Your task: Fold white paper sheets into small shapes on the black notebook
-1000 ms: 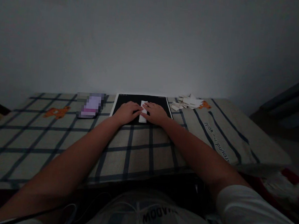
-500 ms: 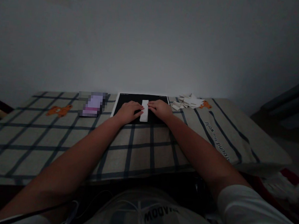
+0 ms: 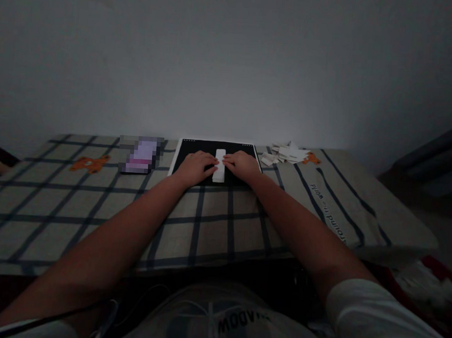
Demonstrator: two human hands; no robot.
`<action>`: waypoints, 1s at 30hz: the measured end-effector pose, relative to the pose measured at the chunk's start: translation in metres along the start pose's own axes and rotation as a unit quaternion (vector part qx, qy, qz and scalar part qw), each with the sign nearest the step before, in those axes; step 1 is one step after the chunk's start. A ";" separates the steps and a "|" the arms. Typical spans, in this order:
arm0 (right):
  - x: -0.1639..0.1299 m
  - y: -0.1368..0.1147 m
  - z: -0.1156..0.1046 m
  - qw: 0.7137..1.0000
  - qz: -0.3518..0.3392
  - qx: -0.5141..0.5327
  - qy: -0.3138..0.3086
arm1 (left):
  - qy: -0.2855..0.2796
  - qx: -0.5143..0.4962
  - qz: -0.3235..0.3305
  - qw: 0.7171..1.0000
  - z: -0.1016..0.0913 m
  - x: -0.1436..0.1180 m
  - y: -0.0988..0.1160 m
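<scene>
A narrow folded strip of white paper (image 3: 218,172) lies lengthwise on a black sheet with a white border (image 3: 202,146). Its near end shows some thickness, like stacked layers. My left hand (image 3: 197,168) grips the strip's left long edge, thumb toward the near end and fingers bent farther up. Along the right edge, my right hand (image 3: 243,166) presses its fingertips close together on the strip. Its thumb is partly hidden behind the fingers.
A phone (image 3: 140,156), blurred out, rests left of the black sheet. To the right lies a loose heap of white paper pieces (image 3: 290,153). A checked cloth with bear prints (image 3: 210,229) covers the table, whose far edge meets a plain wall (image 3: 231,77).
The view has shifted slightly. My right fingertips sit a little lower along the strip, while my left hand stays in nearly the same place.
</scene>
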State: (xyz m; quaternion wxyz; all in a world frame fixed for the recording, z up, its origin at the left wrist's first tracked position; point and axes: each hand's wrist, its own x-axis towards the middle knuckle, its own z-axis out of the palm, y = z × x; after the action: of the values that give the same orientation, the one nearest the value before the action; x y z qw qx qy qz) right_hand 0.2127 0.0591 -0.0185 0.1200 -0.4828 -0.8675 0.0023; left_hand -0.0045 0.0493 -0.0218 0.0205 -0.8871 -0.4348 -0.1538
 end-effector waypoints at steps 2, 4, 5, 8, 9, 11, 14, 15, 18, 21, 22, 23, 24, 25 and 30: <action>-0.001 -0.001 -0.001 1.000 0.005 -0.002 0.005 | 0.002 0.009 -0.001 1.000 0.001 0.000 0.000; -0.002 -0.002 -0.001 1.000 0.008 -0.008 0.013 | 0.005 0.012 0.002 1.000 0.002 0.000 -0.001; -0.003 -0.003 -0.002 1.000 0.008 -0.011 0.015 | 0.006 0.011 0.005 1.000 0.002 0.000 -0.002; -0.005 -0.006 -0.002 1.000 0.005 -0.023 0.015 | 0.008 0.006 0.012 1.000 0.004 0.000 -0.004; -0.005 -0.007 -0.002 1.000 0.005 -0.026 0.015 | 0.008 0.006 0.013 1.000 0.005 0.000 -0.004; -0.005 -0.009 -0.003 0.999 0.003 -0.029 0.013 | 0.010 0.003 0.015 1.000 0.005 -0.001 -0.005; -0.006 -0.010 -0.005 0.999 -0.008 -0.033 -0.003 | 0.022 -0.004 0.011 1.000 0.005 -0.002 -0.004; -0.006 -0.010 -0.005 0.999 -0.012 -0.031 -0.009 | 0.024 -0.007 0.011 1.000 0.004 -0.002 -0.004; -0.008 -0.009 -0.007 1.000 -0.015 -0.021 -0.011 | 0.019 -0.018 0.012 1.000 0.002 -0.003 -0.003; -0.010 -0.009 -0.006 1.000 -0.013 -0.009 0.000 | 0.010 -0.022 0.014 1.000 0.000 -0.003 -0.002; -0.010 -0.009 -0.006 1.000 -0.014 -0.008 0.002 | 0.007 -0.023 0.016 1.000 -0.001 -0.003 -0.002; -0.011 -0.009 -0.006 1.000 -0.016 -0.007 0.002 | 0.004 -0.025 0.019 1.000 -0.001 -0.003 -0.001; -0.011 -0.009 -0.006 1.000 -0.017 -0.007 0.000 | 0.003 -0.027 0.022 0.999 -0.001 -0.003 -0.001; -0.011 -0.010 -0.005 1.000 -0.018 -0.006 -0.003 | 0.005 -0.030 0.025 0.999 -0.001 -0.004 -0.001; -0.011 -0.010 -0.006 1.000 -0.017 0.000 -0.015 | 0.013 -0.039 0.037 0.998 0.000 -0.004 -0.002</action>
State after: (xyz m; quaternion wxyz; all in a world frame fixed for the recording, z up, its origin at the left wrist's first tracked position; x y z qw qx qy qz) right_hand 0.2110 0.0438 -0.0137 0.1076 -0.4682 -0.8770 0.0077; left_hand -0.0088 0.0478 -0.0230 -0.0024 -0.9005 -0.3952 -0.1816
